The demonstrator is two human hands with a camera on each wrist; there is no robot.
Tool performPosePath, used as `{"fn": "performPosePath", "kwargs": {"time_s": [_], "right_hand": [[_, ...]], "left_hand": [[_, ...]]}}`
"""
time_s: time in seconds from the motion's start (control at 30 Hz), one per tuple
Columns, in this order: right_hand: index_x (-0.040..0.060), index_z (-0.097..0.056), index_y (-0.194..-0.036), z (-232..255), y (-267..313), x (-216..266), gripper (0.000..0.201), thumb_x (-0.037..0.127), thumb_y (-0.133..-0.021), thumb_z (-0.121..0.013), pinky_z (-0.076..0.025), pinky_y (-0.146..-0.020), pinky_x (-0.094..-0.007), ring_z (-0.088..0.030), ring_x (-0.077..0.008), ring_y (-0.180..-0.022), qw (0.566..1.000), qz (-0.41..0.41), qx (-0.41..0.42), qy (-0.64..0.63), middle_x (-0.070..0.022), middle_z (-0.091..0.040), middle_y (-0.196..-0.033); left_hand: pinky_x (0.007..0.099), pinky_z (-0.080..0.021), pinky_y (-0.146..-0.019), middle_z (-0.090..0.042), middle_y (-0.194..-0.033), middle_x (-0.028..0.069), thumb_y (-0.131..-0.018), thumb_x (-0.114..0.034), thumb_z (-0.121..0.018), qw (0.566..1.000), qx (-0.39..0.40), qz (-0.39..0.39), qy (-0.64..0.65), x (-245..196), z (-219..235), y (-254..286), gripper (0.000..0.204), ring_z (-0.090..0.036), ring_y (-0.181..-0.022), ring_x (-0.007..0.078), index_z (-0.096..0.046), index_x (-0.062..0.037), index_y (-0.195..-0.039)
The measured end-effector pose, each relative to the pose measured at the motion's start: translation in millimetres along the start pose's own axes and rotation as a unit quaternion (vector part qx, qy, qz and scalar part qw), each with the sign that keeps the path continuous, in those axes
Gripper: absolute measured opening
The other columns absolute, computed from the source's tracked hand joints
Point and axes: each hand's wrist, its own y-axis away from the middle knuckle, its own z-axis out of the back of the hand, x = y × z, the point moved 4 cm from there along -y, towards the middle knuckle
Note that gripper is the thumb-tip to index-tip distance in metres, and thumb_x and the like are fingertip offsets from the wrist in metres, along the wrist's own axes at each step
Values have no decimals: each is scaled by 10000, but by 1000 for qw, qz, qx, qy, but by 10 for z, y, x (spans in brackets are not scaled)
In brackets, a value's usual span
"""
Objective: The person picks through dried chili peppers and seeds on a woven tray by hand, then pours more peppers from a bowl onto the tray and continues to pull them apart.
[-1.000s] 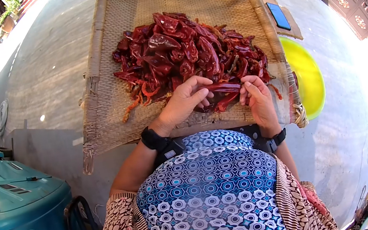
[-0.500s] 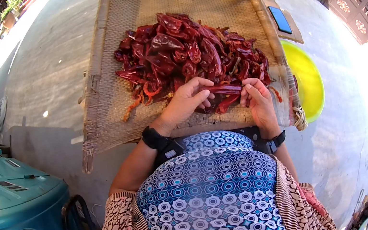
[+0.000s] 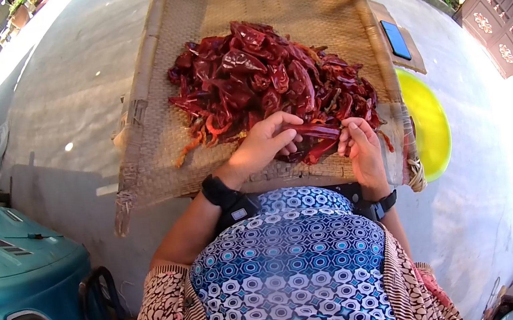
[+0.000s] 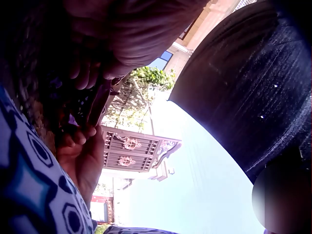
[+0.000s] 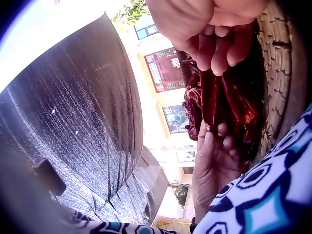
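A heap of dried red chilies [image 3: 256, 78] lies on a large woven tray [image 3: 145, 104] in front of me. At the heap's near edge both hands hold one long dark-red chili [image 3: 318, 130] between them. My left hand [image 3: 279, 130] pinches its left end with curled fingers. My right hand [image 3: 350, 134] pinches its right end. In the right wrist view the right hand [image 5: 214, 29] grips the chili [image 5: 214, 92] from above, with the left hand [image 5: 214, 156] below it. The left wrist view is dark; the left hand [image 4: 97, 63] and the chili [image 4: 100, 100] show dimly.
A yellow basin [image 3: 427, 124] sits on the concrete right of the tray. A blue phone [image 3: 396, 40] lies on a board beyond it. A teal vehicle [image 3: 10, 269] stands at my left. A carved gate [image 3: 507, 16] is at the far right.
Both hands keep hold of the same chili at the tray's near edge. The right hand's fingers have curled a little tighter. My head view has shifted slightly.
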Motion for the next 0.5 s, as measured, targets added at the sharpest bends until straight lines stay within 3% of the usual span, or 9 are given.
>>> {"fn": "performPosePath", "kwargs": {"time_s": [0.5], "right_hand": [[41, -587, -1066, -7, -7, -4, 171, 168, -1009, -487, -453, -621, -243, -531, -118, -661, 1000, 21, 5, 15, -22, -577, -814]], "left_hand": [[228, -509, -738, -637, -1020, 53, -986, -160, -533, 1000, 7, 7, 21, 71, 22, -19, 281, -588, -824, 79, -525, -76, -1254]]}}
